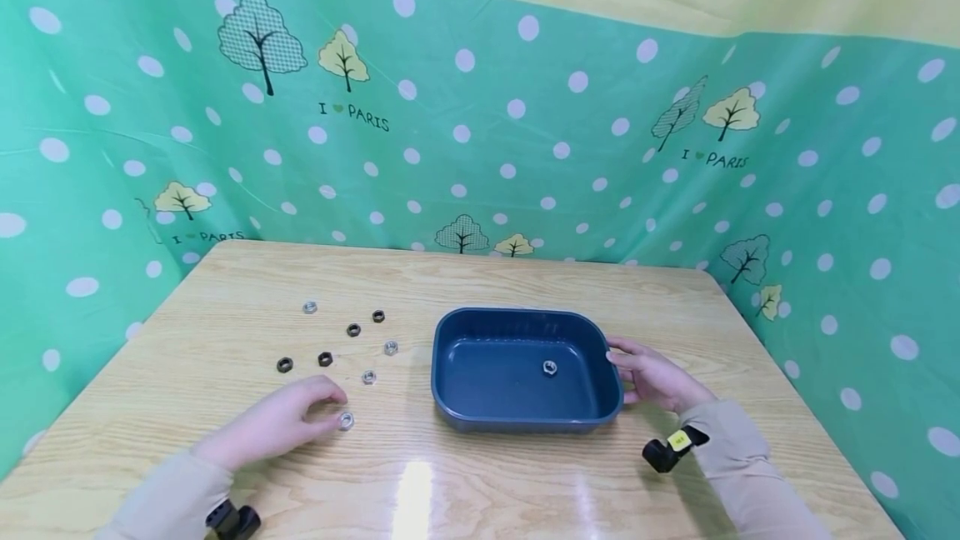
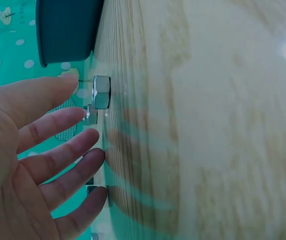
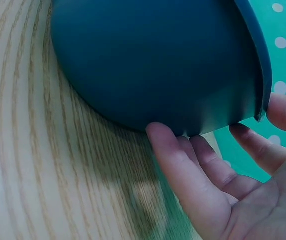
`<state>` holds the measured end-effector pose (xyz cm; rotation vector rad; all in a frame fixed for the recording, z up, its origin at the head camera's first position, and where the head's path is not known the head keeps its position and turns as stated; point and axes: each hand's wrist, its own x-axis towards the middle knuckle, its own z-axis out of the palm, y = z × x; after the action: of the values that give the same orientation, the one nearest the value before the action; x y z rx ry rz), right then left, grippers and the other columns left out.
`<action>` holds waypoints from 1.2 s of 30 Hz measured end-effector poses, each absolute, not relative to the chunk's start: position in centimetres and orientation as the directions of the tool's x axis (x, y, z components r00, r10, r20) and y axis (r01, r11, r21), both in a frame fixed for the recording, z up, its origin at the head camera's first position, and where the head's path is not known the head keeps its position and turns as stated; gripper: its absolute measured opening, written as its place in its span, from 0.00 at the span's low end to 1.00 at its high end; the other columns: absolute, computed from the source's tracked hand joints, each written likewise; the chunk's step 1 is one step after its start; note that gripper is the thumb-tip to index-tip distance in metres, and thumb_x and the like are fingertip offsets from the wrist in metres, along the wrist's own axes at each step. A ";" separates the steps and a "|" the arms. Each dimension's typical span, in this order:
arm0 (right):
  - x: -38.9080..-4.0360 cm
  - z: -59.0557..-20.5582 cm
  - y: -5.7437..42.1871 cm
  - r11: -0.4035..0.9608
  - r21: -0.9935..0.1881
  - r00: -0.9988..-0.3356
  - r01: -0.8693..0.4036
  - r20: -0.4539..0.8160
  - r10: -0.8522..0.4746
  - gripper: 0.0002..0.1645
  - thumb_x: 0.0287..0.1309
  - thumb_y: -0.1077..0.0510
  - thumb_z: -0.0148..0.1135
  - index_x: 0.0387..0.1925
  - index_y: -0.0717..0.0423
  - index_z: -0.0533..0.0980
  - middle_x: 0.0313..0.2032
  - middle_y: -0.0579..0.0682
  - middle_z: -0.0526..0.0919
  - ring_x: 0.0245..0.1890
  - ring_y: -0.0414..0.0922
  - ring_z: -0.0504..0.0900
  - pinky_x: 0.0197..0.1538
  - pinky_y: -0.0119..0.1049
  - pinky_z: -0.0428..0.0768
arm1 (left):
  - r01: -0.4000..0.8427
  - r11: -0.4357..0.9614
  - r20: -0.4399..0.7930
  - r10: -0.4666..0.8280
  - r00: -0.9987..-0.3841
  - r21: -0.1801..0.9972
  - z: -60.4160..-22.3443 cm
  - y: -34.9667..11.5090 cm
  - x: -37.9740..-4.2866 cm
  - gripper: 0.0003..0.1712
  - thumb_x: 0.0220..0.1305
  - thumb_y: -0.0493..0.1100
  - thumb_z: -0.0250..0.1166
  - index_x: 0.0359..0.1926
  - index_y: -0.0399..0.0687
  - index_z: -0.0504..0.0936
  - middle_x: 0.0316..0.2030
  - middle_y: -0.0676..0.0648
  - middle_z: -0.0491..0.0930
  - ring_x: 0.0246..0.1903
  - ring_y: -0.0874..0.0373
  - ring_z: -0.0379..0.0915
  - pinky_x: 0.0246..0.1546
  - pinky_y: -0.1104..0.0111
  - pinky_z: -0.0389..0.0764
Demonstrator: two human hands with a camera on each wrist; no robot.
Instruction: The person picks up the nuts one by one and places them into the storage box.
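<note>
My left hand (image 1: pixel 281 422) is low over the table with its fingers apart. Its thumb is beside a silver hex nut (image 1: pixel 346 421), which also shows as a silver nut (image 2: pixel 101 92) in the left wrist view; nothing is in its grasp. My right hand (image 1: pixel 660 375) touches the right end of a dark blue bin (image 1: pixel 517 423). In the right wrist view several fingertips rest against the bin's outer wall (image 3: pixel 158 65), and one finger (image 3: pixel 285 112) reaches its rim. One silver nut (image 1: pixel 550 368) lies inside the bin.
Left of the bin lie more silver nuts, one at the back (image 1: pixel 310 307), and several black nuts, one nearest the left edge (image 1: pixel 284 365). The wooden table (image 1: pixel 480 490) is backed by a green dotted curtain (image 1: pixel 420 107).
</note>
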<state>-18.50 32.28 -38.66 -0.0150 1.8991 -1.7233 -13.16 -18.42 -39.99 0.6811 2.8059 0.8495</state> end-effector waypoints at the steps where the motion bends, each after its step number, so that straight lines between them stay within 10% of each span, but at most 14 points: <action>1: -18.5 -38.6 32.3 0.168 -0.918 -0.838 0.358 -0.396 -0.376 0.41 0.69 0.51 0.48 0.72 0.63 0.42 0.43 0.40 0.82 0.43 0.38 0.80 0.45 0.45 0.81 | 0.387 0.740 0.003 0.461 -0.887 0.551 -40.0 -18.4 -13.1 0.16 0.57 0.54 0.66 0.42 0.52 0.81 0.42 0.55 0.80 0.47 0.49 0.77 0.52 0.49 0.74; 36: -18.3 -38.8 32.2 0.166 -0.917 -0.846 0.362 -0.398 -0.354 0.40 0.70 0.51 0.45 0.72 0.64 0.41 0.44 0.41 0.80 0.44 0.38 0.79 0.46 0.46 0.81 | 0.533 0.736 0.104 0.544 -0.833 0.418 -41.4 -18.6 -13.3 0.14 0.47 0.43 0.72 0.36 0.56 0.79 0.39 0.59 0.73 0.43 0.58 0.74 0.48 0.59 0.78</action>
<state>-18.33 32.21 -38.78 0.0069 1.9102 -1.7342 -13.26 -18.61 -41.35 0.9010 2.9032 0.6868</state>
